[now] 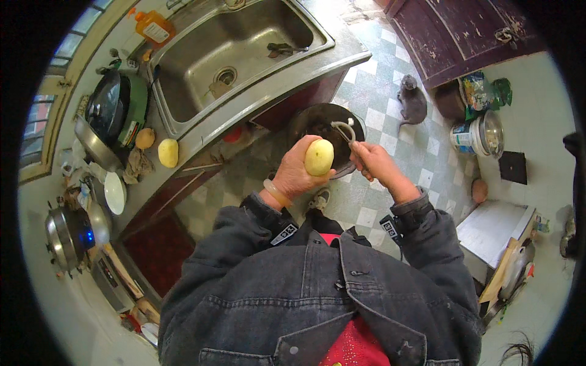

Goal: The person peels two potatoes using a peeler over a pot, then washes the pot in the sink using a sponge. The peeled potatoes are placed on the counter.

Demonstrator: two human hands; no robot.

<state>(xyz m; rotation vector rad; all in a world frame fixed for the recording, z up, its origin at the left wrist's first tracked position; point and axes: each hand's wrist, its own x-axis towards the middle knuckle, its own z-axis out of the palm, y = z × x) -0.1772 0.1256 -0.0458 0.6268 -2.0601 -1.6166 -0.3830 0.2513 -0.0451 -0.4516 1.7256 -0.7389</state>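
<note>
My left hand grips a peeled, pale yellow potato, with a bracelet around that wrist. To its right, my right hand holds a peeler by its handle, the blade end apart from the potato. Below both hands a dark round bin stands on the floor, its inside partly hidden by my left hand and the potato. Another peeled potato lies on the counter edge at the left. Behind it sits a brownish round item, perhaps an unpeeled potato.
A steel sink is set into the counter, with a dark object on its right side. A grey cat is on the checkered floor beyond the bin. Buckets stand along the right wall. Pans and a white bowl crowd the left.
</note>
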